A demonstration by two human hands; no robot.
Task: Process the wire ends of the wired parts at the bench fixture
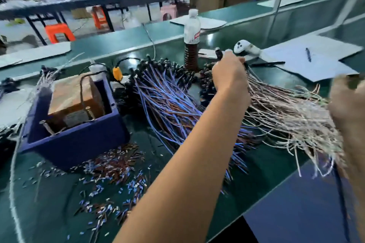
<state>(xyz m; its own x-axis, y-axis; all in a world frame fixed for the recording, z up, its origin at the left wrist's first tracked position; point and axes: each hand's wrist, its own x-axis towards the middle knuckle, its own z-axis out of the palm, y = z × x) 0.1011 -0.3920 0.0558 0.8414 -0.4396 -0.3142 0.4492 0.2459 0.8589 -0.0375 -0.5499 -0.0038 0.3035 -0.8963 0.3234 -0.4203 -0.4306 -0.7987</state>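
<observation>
Bare and long, one arm reaches out, and its left hand grips a bunch of pale wires over the green bench. Right hand is blurry; I cannot tell its grip. Next, I think, wire ends go to the blue fixture.

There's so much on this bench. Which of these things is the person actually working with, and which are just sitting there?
Part of the job:
left hand gripping the pale wire bundle
right hand, blurred, at the same bundle
blue and brown wired parts
blue box fixture
cut insulation bits

Just lying about:
water bottle
pen on paper
white controller
</observation>
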